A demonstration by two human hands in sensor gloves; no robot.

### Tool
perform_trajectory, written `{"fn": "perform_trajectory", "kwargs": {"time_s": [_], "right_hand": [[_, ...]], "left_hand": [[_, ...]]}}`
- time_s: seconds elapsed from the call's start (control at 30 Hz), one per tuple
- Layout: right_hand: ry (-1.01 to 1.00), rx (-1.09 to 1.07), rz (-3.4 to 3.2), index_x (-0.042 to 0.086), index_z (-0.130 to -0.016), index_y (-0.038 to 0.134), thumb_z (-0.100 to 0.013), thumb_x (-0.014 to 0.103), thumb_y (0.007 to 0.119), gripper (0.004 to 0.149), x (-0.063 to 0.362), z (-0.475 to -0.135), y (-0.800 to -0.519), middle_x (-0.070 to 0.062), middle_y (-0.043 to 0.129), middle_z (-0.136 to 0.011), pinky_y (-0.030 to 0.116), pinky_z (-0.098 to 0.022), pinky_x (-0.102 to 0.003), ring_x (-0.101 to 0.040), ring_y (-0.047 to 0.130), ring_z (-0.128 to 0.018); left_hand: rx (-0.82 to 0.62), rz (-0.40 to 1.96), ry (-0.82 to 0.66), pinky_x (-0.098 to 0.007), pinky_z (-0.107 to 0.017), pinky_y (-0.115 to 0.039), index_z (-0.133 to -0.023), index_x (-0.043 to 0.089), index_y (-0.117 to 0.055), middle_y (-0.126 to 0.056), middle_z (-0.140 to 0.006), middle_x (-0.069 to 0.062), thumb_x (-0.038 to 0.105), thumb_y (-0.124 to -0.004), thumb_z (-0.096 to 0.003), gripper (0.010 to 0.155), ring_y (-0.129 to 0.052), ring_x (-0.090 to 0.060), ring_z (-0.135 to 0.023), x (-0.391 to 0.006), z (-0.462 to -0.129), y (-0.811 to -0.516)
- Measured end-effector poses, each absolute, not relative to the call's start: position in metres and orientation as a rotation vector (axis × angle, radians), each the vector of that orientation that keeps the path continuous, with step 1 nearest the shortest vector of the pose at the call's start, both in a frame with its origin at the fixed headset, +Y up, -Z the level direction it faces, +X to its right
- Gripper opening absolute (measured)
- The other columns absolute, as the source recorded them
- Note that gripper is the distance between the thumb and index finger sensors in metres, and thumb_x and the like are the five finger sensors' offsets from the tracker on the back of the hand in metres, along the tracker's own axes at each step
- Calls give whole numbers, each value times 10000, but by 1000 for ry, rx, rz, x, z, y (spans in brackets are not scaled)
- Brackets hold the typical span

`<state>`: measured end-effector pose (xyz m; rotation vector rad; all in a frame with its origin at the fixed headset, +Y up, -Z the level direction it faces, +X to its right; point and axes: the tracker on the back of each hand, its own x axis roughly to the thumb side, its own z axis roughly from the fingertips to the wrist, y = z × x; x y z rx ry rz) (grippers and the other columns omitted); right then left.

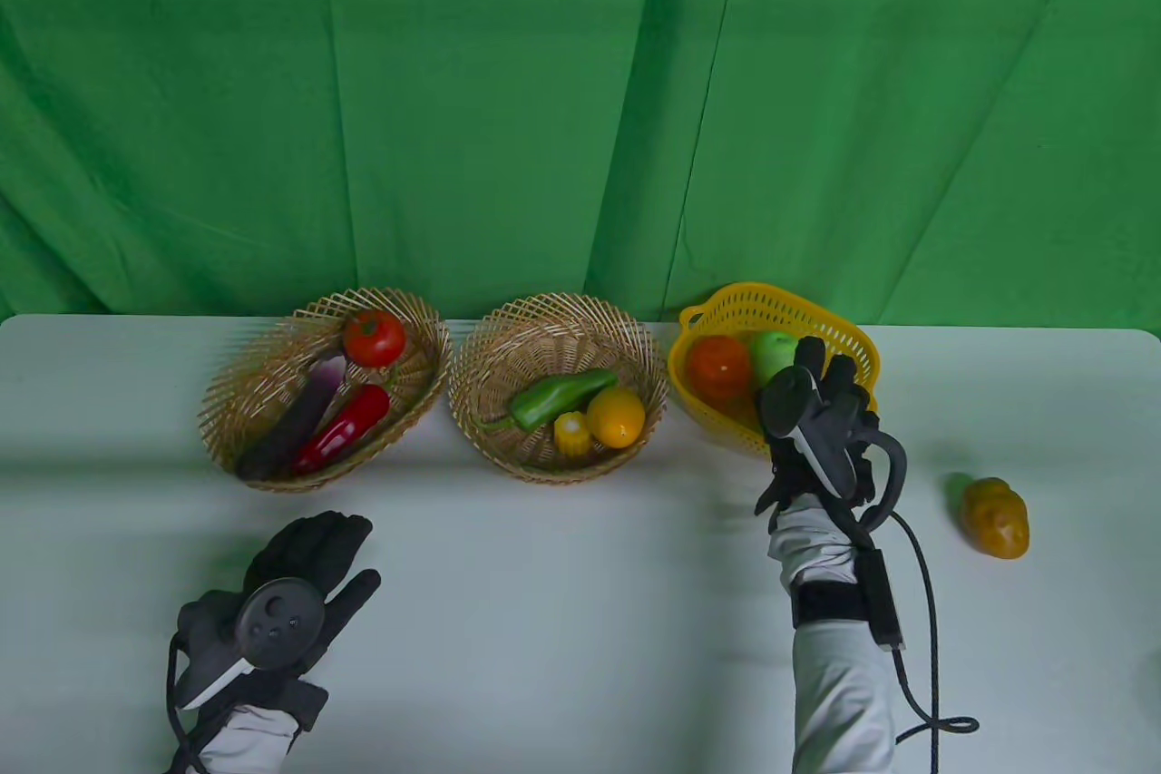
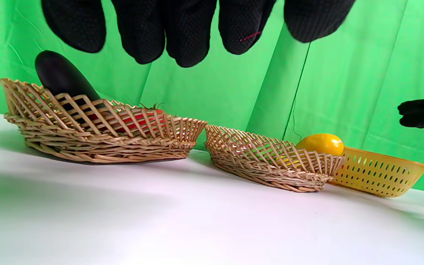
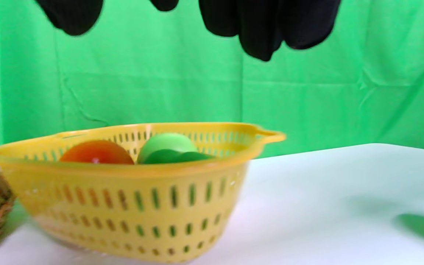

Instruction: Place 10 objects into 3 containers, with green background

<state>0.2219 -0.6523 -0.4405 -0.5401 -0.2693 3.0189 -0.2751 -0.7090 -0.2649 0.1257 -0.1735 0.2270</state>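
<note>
The yellow-orange vegetable lies alone on the worktop, right of the right hand, whose empty fingers hang loosely spread over the yellow basket; the left hand is well apart.

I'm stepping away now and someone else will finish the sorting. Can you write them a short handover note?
Left hand: holds nothing, fingers spread low over the table near the left wicker basket.
Right hand: above the yellow plastic basket, nothing visibly in its fingers.
Done: tomato, eggplant and red pepper in the left basket; green pepper, lemon and corn piece in the middle wicker basket; an orange-red fruit and green apple in the yellow one.
Left: the yellow-brown piece on the table, right of the yellow basket.
</note>
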Motion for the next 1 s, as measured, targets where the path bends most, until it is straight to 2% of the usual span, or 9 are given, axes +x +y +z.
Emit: {"fn": "perform_trajectory", "kwargs": {"time_s": [0.3, 0.57, 0.8, 1.0], "right_hand": [[-276, -695, 2938, 229, -1168, 291, -558, 559, 620, 768, 281, -419, -653, -241, 415, -1202, 525, -742, -655, -537, 544, -1024], [-215, -865, 2878, 222, -1167, 299, -566, 550, 607, 750, 335, -401, -681, -245, 409, -1201, 507, -742, -666, -548, 520, -1028], [-124, -927, 2855, 226, -1167, 295, -560, 561, 609, 760, 364, -394, -704, -245, 390, -1207, 489, -746, -676, -555, 488, -1040], [63, -945, 2865, 269, -1173, 255, -533, 611, 632, 818, 383, -392, -728, -241, 262, -1236, 402, -757, -714, -593, 336, -1069]], "left_hand": [[130, 229, -169, -661, -671, -630, -1148, 315, -579, -682, -1167, -124, 577, -627, -565, 641, -685, -420, -1069, -276, -265, -709], [152, 253, -151, -661, -671, -631, -1147, 316, -581, -686, -1166, -123, 577, -627, -564, 640, -686, -423, -1068, -284, -264, -705], [147, 270, -126, -661, -671, -631, -1148, 314, -579, -684, -1166, -123, 577, -627, -565, 641, -683, -420, -1070, -290, -264, -707], [134, 285, -103, -660, -670, -632, -1147, 314, -582, -684, -1166, -124, 576, -627, -565, 640, -686, -421, -1068, -296, -265, -712]]}}
